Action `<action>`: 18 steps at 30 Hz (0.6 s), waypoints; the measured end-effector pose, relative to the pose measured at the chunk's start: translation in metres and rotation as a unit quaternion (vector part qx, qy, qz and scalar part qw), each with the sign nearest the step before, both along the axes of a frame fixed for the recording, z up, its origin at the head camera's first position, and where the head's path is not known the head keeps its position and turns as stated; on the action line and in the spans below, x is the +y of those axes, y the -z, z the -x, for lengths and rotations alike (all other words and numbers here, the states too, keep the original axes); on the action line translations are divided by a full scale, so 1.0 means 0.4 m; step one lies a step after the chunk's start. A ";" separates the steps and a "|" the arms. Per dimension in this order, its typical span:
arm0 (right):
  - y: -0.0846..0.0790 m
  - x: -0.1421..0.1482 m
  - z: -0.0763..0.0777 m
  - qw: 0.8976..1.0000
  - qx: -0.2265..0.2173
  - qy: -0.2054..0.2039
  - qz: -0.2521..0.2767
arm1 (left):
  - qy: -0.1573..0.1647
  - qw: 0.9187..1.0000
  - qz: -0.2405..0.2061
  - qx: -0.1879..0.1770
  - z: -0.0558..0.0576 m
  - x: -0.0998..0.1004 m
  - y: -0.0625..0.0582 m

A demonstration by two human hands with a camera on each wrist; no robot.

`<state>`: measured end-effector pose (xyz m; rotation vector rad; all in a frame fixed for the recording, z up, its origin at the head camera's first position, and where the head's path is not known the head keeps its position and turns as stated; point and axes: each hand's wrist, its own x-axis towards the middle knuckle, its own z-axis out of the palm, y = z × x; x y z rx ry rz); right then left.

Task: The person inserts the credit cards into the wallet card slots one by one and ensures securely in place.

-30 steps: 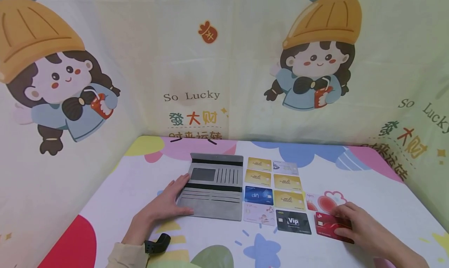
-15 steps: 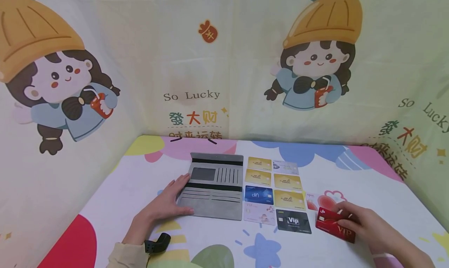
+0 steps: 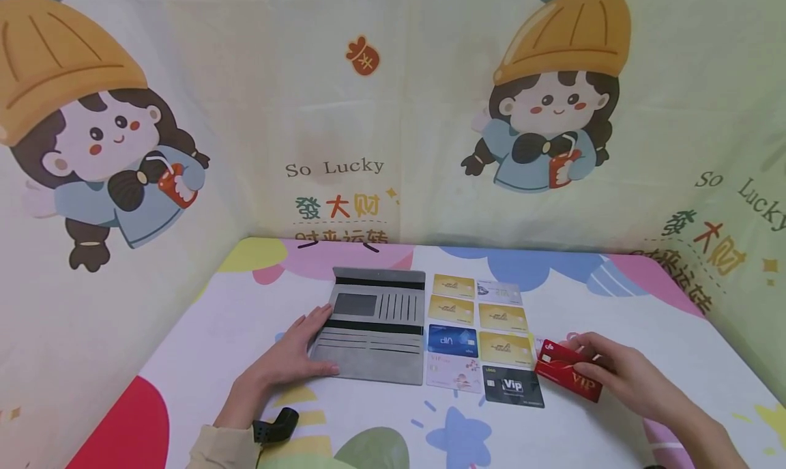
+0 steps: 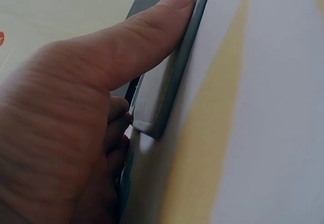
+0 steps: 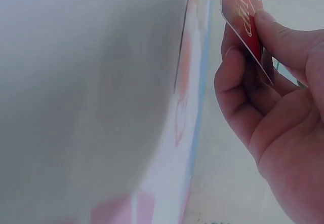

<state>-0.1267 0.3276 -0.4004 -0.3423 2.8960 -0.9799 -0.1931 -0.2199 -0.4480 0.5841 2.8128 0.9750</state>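
Observation:
An open grey wallet (image 3: 381, 366) with several card slots lies flat on the table. My left hand (image 3: 295, 356) rests along its left side, fingers outstretched at the edge and thumb (image 4: 147, 36) lying on the lower part. To the right, my right hand (image 3: 626, 373) pinches a red VIP card (image 3: 561, 370) between thumb and fingers. In the right wrist view the red card (image 5: 240, 11) is tilted up, off the table. Behind it, the pinkish card on the table is mostly hidden.
Two columns of cards lie right of the wallet: several gold ones (image 3: 454, 287), a silver one (image 3: 500, 293), a blue one (image 3: 453, 340), a pale pink one (image 3: 454, 373) and a black Vip card (image 3: 513, 387). A printed cloth (image 3: 430, 203) hangs behind the table.
My right hand has lifted the red card from the table and moved it slightly left and away from me, over the pinkish card. The left hand and wallet have stayed put.

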 end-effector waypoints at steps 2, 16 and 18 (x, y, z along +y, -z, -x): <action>-0.005 -0.021 0.006 1.000 0.009 -0.006 0.008 | 0.004 1.000 0.000 0.001 -0.001 -0.001 0.002; -0.038 -0.171 0.077 0.998 -0.011 -0.020 0.065 | -0.001 1.000 -0.003 -0.004 0.001 0.000 0.001; -0.040 -0.188 0.086 0.997 -0.008 -0.025 0.070 | -0.001 1.000 -0.003 -0.005 0.002 -0.001 0.002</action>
